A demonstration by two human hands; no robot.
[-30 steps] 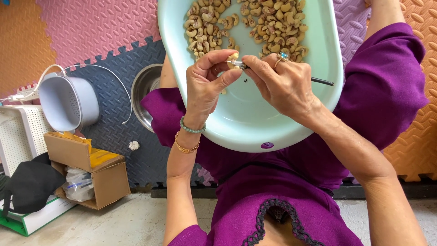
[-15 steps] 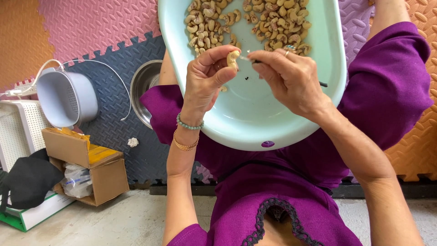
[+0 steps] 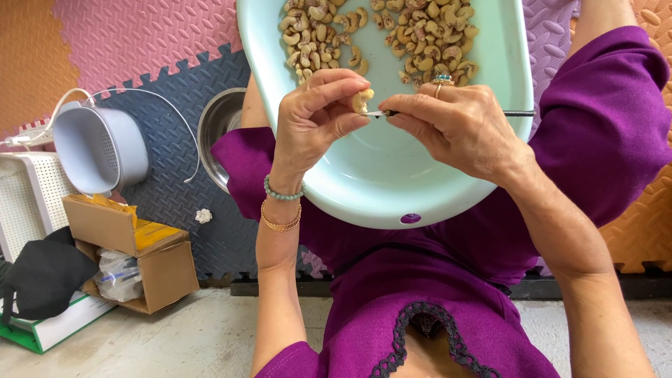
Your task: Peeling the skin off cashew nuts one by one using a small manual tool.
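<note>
A pale green oval basin rests on my lap, over purple clothing. Several cashew nuts lie heaped at its far end. My left hand pinches one cashew nut between thumb and fingertips above the basin. My right hand, with a ring on one finger, grips a thin dark-handled tool. The tool's metal tip touches the held nut.
A steel bowl sits on the dark foam mat left of my knee. Further left are a grey plastic colander with a white cable, an open cardboard box, a white perforated crate and black cloth.
My hands have shifted slightly; the right hand has turned so the tool lies more level, its tip again against the nut after being briefly apart.
</note>
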